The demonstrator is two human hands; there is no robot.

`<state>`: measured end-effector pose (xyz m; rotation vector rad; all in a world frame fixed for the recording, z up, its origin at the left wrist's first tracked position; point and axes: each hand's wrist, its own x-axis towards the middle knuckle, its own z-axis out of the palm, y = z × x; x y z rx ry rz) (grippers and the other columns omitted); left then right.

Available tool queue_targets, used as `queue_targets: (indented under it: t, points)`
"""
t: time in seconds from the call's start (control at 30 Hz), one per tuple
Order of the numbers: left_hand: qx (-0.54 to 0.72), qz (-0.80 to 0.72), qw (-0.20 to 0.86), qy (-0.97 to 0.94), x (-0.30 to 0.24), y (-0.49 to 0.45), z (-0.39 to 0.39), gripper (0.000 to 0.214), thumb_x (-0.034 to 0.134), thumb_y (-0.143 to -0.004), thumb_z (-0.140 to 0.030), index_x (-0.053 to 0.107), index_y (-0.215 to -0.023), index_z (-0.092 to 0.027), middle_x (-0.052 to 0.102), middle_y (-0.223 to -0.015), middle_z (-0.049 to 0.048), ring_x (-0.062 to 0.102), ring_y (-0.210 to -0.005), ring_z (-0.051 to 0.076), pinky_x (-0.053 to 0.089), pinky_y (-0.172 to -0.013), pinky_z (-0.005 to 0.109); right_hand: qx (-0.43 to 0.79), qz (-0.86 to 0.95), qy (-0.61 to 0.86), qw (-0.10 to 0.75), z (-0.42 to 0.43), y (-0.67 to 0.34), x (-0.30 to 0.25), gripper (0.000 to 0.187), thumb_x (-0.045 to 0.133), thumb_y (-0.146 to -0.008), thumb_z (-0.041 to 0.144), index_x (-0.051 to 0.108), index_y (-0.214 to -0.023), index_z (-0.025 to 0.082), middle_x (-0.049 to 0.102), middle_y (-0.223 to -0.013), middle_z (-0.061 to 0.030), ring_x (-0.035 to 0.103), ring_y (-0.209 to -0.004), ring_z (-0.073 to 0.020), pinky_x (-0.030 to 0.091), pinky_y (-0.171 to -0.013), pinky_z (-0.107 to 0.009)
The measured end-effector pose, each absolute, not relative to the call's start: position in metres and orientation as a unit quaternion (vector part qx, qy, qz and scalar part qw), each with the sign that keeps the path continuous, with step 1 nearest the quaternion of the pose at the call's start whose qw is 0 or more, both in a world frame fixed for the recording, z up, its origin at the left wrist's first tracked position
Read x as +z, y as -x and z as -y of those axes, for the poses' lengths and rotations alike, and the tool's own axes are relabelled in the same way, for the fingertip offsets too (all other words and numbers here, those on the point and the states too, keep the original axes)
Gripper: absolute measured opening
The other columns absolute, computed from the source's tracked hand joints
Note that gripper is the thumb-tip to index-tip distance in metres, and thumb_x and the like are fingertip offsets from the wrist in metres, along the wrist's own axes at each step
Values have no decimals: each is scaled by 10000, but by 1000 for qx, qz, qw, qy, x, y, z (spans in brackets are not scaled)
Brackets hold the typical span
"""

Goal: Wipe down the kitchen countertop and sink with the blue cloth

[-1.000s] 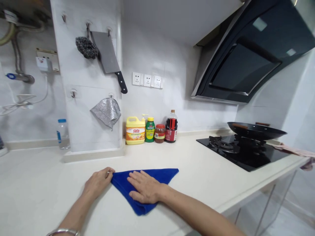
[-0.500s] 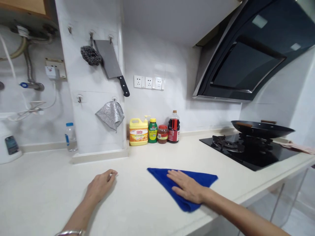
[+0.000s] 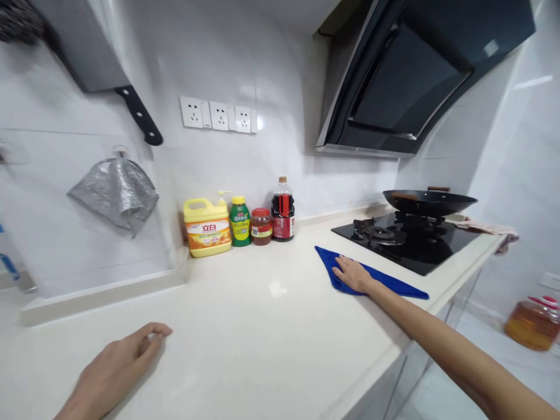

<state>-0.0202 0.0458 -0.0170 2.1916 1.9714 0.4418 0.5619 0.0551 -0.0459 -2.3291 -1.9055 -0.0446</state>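
Note:
My right hand (image 3: 353, 274) lies flat on a blue cloth (image 3: 394, 284), its fingers stretched out and pressing the cloth against the white countertop (image 3: 245, 338). The cloth spreads out from under the palm, with one corner near the counter's front edge and another toward the back, close to the black gas stove (image 3: 420, 251). At the lower left, my left hand (image 3: 118, 367) rests on the counter with loosely bent fingers and a small gap between thumb and forefinger. Nothing shows in it; its outer fingers are hidden beneath.
Along the wall stand a yellow detergent jug (image 3: 207, 230), a green bottle (image 3: 240, 223), a red-lidded jar (image 3: 261, 227) and a dark sauce bottle (image 3: 283, 216). A wok (image 3: 429, 202) sits on the stove under a range hood (image 3: 406, 87). A cleaver (image 3: 140, 114) and silver cloth (image 3: 116, 192) hang left.
My right hand has slid the blue cloth across the counter to the right and away from me, nearer the stove. The view has turned right and moved closer. My left hand stays on the counter.

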Motion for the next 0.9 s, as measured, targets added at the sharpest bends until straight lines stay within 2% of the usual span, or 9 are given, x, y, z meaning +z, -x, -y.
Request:
queue_targets:
  t: [0.13,0.37,0.47,0.57,0.73,0.9]
  points:
    - [109,-699,121,-696,-18,22,-54,432,284,-902,-502,643,-1123,-403,739,-911,-13,665,-953,292,470,-824,406,-13,588,806,65,-92,-581,-44,662,271,-1008,465,303,-1539,71,262,-1627,-174,227,-1512,-283,194,-1229,-442]
    - [89,-717,104,-684,-13,12,-49,481,263,-904,-529,643,-1154,-372,738,-969,13,669,-948,293,452,-778,387,-10,528,847,69,-132,-573,-36,628,260,-1000,427,406,-1441,5,338,-1541,-291,313,-1445,-380,247,-1161,-527]
    - [83,-726,99,-676,-10,7,-47,452,273,-905,-505,637,-1144,-386,733,-953,-1,669,-931,280,438,-753,366,-7,532,844,70,-134,-550,-31,611,255,-1001,409,421,-1422,-2,361,-1517,-305,332,-1432,-378,260,-1147,-524]
    - [87,-722,105,-679,-7,2,-44,425,285,-908,-474,632,-1134,-377,730,-942,-1,663,-928,275,426,-761,364,3,557,828,68,-132,-508,-26,608,278,-995,390,393,-1448,0,342,-1542,-289,323,-1443,-365,253,-1158,-516]
    - [113,-712,109,-685,-1,-4,-39,400,316,-898,-436,647,-1107,-350,744,-957,9,655,-942,290,420,-773,378,29,626,776,71,-128,-401,-21,688,261,-983,411,274,-1521,-18,231,-1607,-272,214,-1500,-367,168,-1197,-559]
    - [141,-695,104,-697,0,-4,-34,396,341,-883,-412,666,-1094,-328,754,-995,19,663,-973,291,437,-786,373,53,722,686,72,-106,-292,-15,728,235,-987,471,235,-1547,6,176,-1634,-231,150,-1529,-323,129,-1224,-556]
